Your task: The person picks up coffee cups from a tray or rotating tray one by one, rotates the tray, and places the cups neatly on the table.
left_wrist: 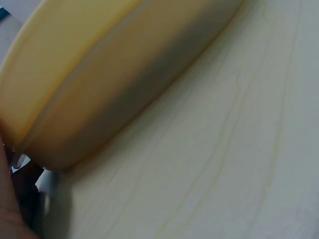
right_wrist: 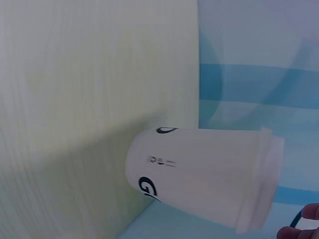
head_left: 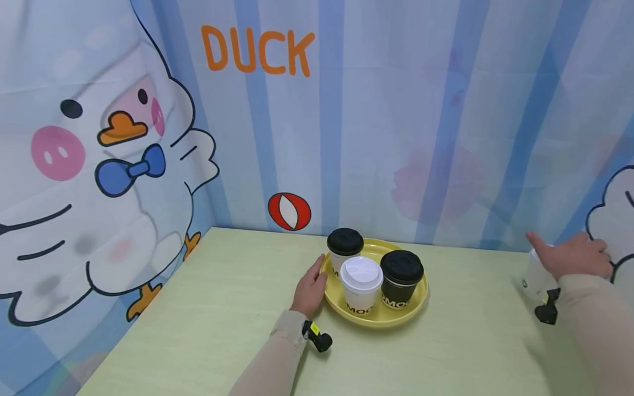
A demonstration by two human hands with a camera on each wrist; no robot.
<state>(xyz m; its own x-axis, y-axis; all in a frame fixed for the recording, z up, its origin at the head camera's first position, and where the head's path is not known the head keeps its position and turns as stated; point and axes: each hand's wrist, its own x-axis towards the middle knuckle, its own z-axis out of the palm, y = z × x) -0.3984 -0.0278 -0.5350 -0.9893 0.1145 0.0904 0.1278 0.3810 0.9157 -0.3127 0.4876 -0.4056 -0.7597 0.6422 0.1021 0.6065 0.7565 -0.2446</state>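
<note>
In the head view, my left hand [head_left: 310, 291] grips the left rim of a round yellow tray [head_left: 378, 320]. The left wrist view has the tray's side wall [left_wrist: 134, 74] close up, with part of the hand at the lower left. Three lidded paper cups stand on the tray: a white cup with a black lid [head_left: 345, 242], a white cup with a white lid [head_left: 361, 275] and a black cup [head_left: 401, 269]. Far to the right, my right hand [head_left: 577, 256] is over another white cup [right_wrist: 199, 174], upright on the table, its thumb spread and fingertips beside the lid.
The pale wooden table [head_left: 213, 330] meets a blue striped cloth backdrop [head_left: 371, 137] along its back edge. A printed duck [head_left: 119, 220] covers the cloth at the left. Small black cameras sit on both wrists.
</note>
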